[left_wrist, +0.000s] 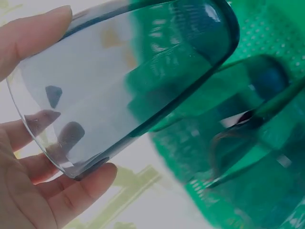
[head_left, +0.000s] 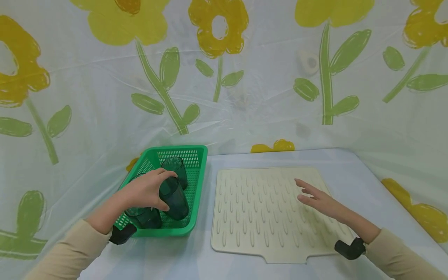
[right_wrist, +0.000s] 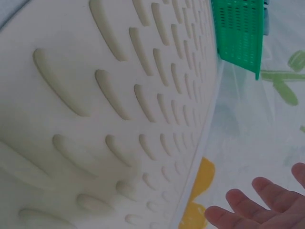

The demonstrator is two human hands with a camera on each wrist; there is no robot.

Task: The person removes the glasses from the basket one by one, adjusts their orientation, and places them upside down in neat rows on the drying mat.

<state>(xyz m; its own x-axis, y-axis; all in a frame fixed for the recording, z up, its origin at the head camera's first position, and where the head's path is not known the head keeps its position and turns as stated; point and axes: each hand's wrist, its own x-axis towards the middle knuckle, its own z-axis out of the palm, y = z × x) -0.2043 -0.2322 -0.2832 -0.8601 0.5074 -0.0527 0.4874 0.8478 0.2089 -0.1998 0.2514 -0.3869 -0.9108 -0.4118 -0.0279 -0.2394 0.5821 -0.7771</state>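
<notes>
My left hand [head_left: 149, 190] grips a dark tinted drinking glass [head_left: 174, 199] near its rim, thumb on one side and fingers on the other. In the left wrist view the same glass [left_wrist: 157, 71] is see-through and tilted, its rim end in the fingers. Below it is the green basket [head_left: 199, 186], where another glass [head_left: 175, 168] stands at the back and one more [head_left: 144, 217] sits at the front left, partly covered by the hand. My right hand [head_left: 318, 200] hovers over the cream drying mat [head_left: 259, 210], fingers extended, holding nothing.
The cream mat with raised ridges lies on the white table [head_left: 238, 268], right of the basket. A flower-printed sheet [head_left: 245, 85] hangs behind the table and down its sides.
</notes>
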